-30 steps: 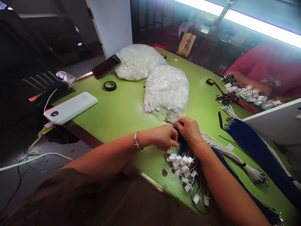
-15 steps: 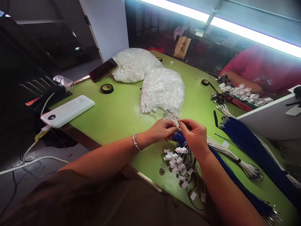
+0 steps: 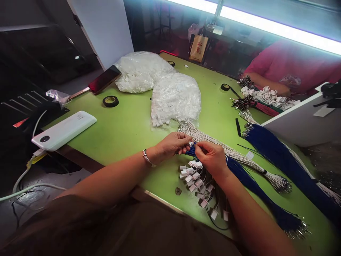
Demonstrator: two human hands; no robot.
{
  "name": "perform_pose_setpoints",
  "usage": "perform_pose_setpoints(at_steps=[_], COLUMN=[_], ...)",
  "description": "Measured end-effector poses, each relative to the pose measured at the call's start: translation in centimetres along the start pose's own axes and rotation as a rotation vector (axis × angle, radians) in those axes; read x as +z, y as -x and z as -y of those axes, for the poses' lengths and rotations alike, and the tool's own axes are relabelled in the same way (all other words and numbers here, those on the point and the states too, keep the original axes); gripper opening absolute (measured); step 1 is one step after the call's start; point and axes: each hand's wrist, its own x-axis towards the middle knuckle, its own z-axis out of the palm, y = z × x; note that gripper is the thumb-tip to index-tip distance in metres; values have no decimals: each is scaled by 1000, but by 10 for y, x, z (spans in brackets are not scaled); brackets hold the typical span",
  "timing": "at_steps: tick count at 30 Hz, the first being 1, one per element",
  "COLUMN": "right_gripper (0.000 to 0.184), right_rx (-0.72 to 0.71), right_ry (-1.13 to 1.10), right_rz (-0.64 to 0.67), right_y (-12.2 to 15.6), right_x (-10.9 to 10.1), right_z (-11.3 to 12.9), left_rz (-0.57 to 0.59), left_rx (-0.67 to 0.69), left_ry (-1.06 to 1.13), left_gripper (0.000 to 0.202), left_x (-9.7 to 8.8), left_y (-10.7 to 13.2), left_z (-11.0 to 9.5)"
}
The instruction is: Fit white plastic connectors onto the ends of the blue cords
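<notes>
My left hand (image 3: 173,145), with a bracelet at its wrist, pinches a small white plastic connector (image 3: 191,144) between thumb and fingertips. Right beside it, my right hand (image 3: 211,158) is closed in a pinch on a thin wire, mostly hidden by the fingers; a pale strand (image 3: 227,156) loops out behind that hand. Just beyond both hands lies a bundle of white wires (image 3: 207,137) with metal-tipped ends. A blue wire bundle (image 3: 250,181) runs under my right hand. Below the hands is a pile of wired white connectors (image 3: 195,179).
Two clear bags of white connectors (image 3: 176,99) stand ahead on the green table (image 3: 128,124). A power bank (image 3: 65,129), phone (image 3: 105,79) and black tape roll (image 3: 110,101) are left. More blue wires (image 3: 277,153) lie right, by a divider (image 3: 295,110). A person in pink (image 3: 290,67) sits opposite.
Both hands have come down from the white wire bundle towards me, over the blue wires. The white connector now shows at my left fingertips. The whole view has shifted slightly.
</notes>
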Motion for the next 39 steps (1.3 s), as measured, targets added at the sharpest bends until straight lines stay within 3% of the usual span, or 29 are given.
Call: perform_pose_setpoints(at_steps=[8,18,22,27,35,39], right_gripper=[22,27,25,19,24,25], right_rx=[-112,-152,-105,113,26,88], right_ry=[294,338,129,-186,-110,-194], right_rz=[-71,-123,0,134,155,317], right_y=[4,6,4,-4,-5,-12], right_x=[2,6,4,-7,-2,-22], right_z=[3,6,4,1,7,4], left_rz=[-61,-32,-29,-13,-26,9], left_rx=[20,63,69,61,40,59], left_ry=[-165,-145,-152,-151,-213,-259], left_gripper=[27,25,25,24,25,23], left_x=[6,11,7,8,9,11], left_y=[4,6,7,10,8,9], left_z=[-7,-5,-6,-11,-8,-7])
